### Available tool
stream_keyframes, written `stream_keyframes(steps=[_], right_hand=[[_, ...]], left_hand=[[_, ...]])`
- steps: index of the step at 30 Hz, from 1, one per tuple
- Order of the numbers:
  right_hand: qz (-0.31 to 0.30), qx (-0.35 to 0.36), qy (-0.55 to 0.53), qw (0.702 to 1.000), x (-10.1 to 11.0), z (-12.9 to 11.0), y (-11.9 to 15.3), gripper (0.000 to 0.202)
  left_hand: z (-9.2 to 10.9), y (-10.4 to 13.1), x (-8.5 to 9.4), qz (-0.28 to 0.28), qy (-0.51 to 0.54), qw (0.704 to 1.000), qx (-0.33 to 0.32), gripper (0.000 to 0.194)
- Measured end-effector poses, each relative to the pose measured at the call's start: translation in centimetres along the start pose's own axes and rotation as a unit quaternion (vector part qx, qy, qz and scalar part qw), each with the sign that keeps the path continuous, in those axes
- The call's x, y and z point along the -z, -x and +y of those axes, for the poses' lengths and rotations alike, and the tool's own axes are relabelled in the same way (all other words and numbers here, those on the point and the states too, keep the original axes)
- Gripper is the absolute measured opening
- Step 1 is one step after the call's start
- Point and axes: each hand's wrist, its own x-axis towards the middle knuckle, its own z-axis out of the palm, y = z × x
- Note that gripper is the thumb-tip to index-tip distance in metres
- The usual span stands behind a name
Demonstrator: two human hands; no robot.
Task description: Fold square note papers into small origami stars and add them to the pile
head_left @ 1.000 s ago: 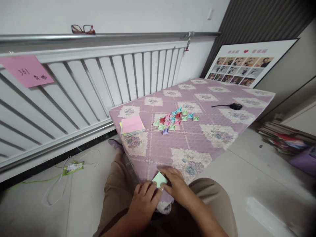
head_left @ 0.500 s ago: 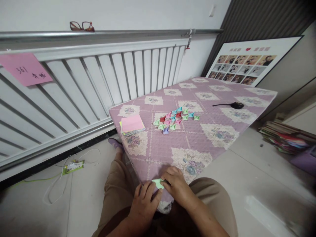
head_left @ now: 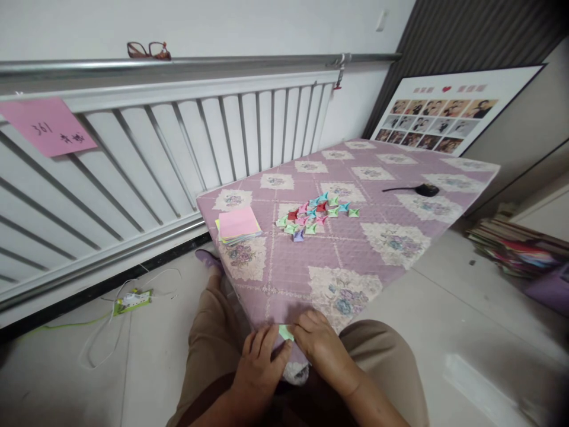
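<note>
A small folded green paper (head_left: 285,333) lies at the near corner of the cloth-covered table. My left hand (head_left: 261,359) rests on its left side, fingertips pressing the paper down. My right hand (head_left: 320,344) is closed over the paper's right edge, its fingers together and partly hiding it. Farther up the table stand several small folded paper pieces (head_left: 312,213) in green, pink, red, blue and purple. To their left lies a stack of square paper sheets (head_left: 240,224), pink on top.
A black ladle-like object (head_left: 427,190) lies on the table's right part. Behind the table's left edge is a white radiator (head_left: 249,130); a photo board (head_left: 444,112) leans at the far end. A power strip (head_left: 132,302) sits on the floor.
My right hand has shifted slightly toward me and left, with its fingers now flatter over the green paper. Less of the paper shows. My left hand has barely moved.
</note>
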Motion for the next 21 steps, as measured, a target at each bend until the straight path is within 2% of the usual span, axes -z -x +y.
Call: stream_keyframes(steps=[1, 3, 7, 11, 16, 21], right_hand=[[-0.004, 0.001, 0.000, 1.000, 0.1, 0.0, 0.1, 0.002], [-0.009, 0.002, 0.003, 1.000, 0.2, -0.1, 0.1, 0.009], [-0.010, 0.001, 0.003, 1.000, 0.5, -0.4, 0.3, 0.012], [-0.039, -0.020, -0.007, 0.999, 0.7, -0.6, 0.5, 0.018], [-0.043, -0.035, -0.032, 0.998, 0.8, -0.8, 0.9, 0.021], [-0.063, -0.048, -0.053, 0.995, 1.6, -1.2, 0.9, 0.029]], left_hand=[[-0.1, -0.1, 0.1, 0.000, -0.001, 1.000, -0.009, 0.025], [-0.2, -0.3, 0.3, -0.007, 0.000, 0.999, -0.036, 0.026], [-0.6, -0.4, 0.5, -0.045, 0.007, 0.997, -0.069, 0.025], [-0.9, -0.3, 0.5, -0.058, 0.019, 0.996, -0.070, 0.025], [-1.3, 0.0, 0.2, -0.058, 0.045, 0.995, -0.068, 0.026], [-1.5, 0.2, 0.4, -0.093, 0.062, 0.992, -0.066, 0.027]])
